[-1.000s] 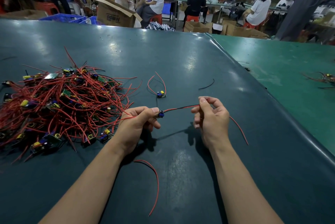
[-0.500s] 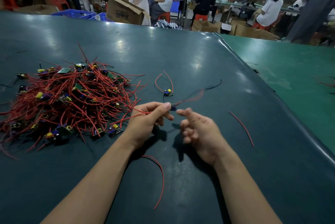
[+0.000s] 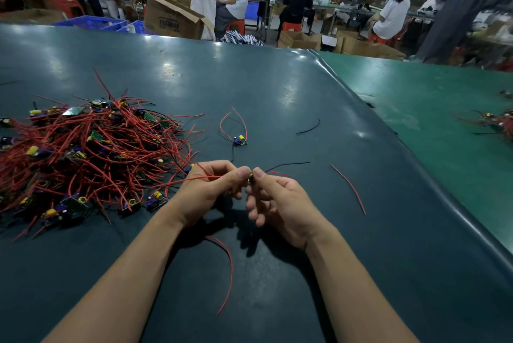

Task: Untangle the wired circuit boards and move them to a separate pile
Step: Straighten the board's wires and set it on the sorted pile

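Observation:
A tangled pile of small circuit boards with red wires (image 3: pixel 88 154) covers the left of the dark table. My left hand (image 3: pixel 211 190) and my right hand (image 3: pixel 277 201) meet above the table's middle, both pinching one small wired board (image 3: pixel 251 179) between thumb and fingers. The board is mostly hidden by my fingertips. Its red wire runs left toward the pile, and a black wire (image 3: pixel 288 165) trails right. One separate board (image 3: pixel 240 141) with looped red wires lies just beyond my hands.
Loose wire pieces lie around: a red one (image 3: pixel 348 188) to the right, a black one (image 3: pixel 308 127) farther back, a red one (image 3: pixel 226 273) between my forearms. A second board pile (image 3: pixel 497 123) sits on the green table at far right. People and cardboard boxes fill the background.
My right hand let go of the wire's far end, which fell on the table at right, and came in to pinch the board beside my left hand.

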Action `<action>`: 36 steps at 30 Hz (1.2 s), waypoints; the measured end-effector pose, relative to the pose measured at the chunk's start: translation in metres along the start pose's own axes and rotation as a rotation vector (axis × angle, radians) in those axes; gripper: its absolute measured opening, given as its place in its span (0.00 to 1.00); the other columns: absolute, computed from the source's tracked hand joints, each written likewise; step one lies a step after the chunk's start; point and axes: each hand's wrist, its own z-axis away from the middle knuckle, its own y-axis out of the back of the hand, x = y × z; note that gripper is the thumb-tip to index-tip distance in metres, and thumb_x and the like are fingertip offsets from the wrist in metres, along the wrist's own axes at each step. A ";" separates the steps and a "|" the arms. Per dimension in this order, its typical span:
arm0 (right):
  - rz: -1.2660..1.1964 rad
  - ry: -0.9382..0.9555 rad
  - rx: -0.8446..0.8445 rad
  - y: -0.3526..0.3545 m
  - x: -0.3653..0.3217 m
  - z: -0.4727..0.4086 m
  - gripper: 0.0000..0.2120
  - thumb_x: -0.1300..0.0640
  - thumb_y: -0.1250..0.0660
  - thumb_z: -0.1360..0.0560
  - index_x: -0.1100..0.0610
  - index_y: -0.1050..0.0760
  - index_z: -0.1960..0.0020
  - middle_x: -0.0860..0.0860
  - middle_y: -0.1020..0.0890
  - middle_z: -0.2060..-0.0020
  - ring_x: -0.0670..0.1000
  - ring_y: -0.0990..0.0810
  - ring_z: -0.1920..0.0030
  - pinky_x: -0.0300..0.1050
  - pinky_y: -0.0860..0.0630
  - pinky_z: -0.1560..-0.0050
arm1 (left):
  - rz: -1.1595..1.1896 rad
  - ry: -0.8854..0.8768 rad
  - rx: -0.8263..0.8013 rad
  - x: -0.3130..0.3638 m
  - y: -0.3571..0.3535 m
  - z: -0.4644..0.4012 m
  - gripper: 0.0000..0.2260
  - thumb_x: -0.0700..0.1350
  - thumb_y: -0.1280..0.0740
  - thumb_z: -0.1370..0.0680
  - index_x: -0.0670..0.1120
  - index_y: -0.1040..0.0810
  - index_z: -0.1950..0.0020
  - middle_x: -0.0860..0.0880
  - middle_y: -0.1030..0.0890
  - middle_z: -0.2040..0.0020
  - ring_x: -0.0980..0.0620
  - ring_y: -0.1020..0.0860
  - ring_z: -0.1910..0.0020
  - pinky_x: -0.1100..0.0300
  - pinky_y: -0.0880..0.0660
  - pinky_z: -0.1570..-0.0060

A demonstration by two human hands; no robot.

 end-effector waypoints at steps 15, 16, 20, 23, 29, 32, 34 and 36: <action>-0.732 0.304 0.923 0.039 -0.012 -0.004 0.10 0.60 0.32 0.22 0.65 0.28 0.58 0.59 0.19 0.64 0.52 0.16 0.70 0.36 0.23 0.72 | 0.086 -0.063 0.391 -0.003 0.002 -0.001 0.17 0.54 0.32 0.25 0.44 0.16 0.66 0.45 0.21 0.74 0.55 0.30 0.77 0.68 0.35 0.76; -0.748 0.290 0.900 0.040 -0.012 -0.002 0.09 0.62 0.33 0.21 0.66 0.28 0.57 0.59 0.18 0.66 0.52 0.16 0.70 0.36 0.23 0.73 | 0.028 -0.076 0.418 -0.004 0.001 0.000 0.17 0.51 0.32 0.22 0.45 0.16 0.67 0.46 0.21 0.74 0.55 0.30 0.77 0.67 0.35 0.75; -0.521 0.229 0.848 0.033 -0.011 -0.004 0.09 0.61 0.37 0.20 0.63 0.24 0.57 0.53 0.18 0.73 0.47 0.20 0.75 0.35 0.26 0.76 | -0.648 -0.299 0.525 -0.007 0.003 0.009 0.13 0.47 0.31 0.23 0.45 0.17 0.65 0.49 0.20 0.72 0.49 0.23 0.74 0.56 0.26 0.68; -0.218 0.238 0.810 0.024 -0.006 -0.008 0.09 0.61 0.37 0.21 0.62 0.23 0.58 0.51 0.21 0.73 0.46 0.26 0.78 0.35 0.30 0.78 | -1.064 -0.521 0.730 0.003 0.007 0.014 0.08 0.46 0.29 0.25 0.45 0.17 0.62 0.49 0.19 0.68 0.44 0.24 0.68 0.55 0.26 0.69; 0.178 0.250 0.693 0.012 0.005 -0.010 0.10 0.58 0.36 0.20 0.60 0.22 0.58 0.48 0.20 0.74 0.47 0.25 0.77 0.37 0.30 0.78 | -1.471 0.242 0.782 0.001 0.049 0.027 0.12 0.55 0.33 0.23 0.49 0.17 0.47 0.44 0.20 0.47 0.39 0.27 0.45 0.48 0.31 0.49; 0.312 0.234 0.661 0.010 0.008 -0.010 0.10 0.57 0.35 0.21 0.58 0.21 0.60 0.48 0.19 0.73 0.47 0.24 0.77 0.36 0.32 0.78 | -1.524 0.303 0.672 -0.001 0.050 0.025 0.11 0.55 0.36 0.21 0.53 0.17 0.46 0.47 0.20 0.46 0.42 0.24 0.45 0.49 0.32 0.48; 0.383 0.230 0.633 0.010 0.009 -0.010 0.10 0.57 0.34 0.22 0.57 0.21 0.61 0.48 0.18 0.72 0.46 0.25 0.76 0.36 0.33 0.78 | -1.518 0.257 0.655 -0.001 0.047 0.023 0.10 0.52 0.36 0.21 0.54 0.16 0.46 0.48 0.19 0.47 0.43 0.22 0.46 0.49 0.32 0.49; 0.430 0.226 0.608 0.010 0.010 -0.010 0.09 0.56 0.33 0.22 0.56 0.21 0.61 0.48 0.18 0.72 0.46 0.24 0.76 0.37 0.33 0.77 | -1.502 0.217 0.647 -0.002 0.044 0.020 0.09 0.53 0.35 0.21 0.55 0.16 0.48 0.49 0.19 0.48 0.43 0.23 0.46 0.49 0.33 0.49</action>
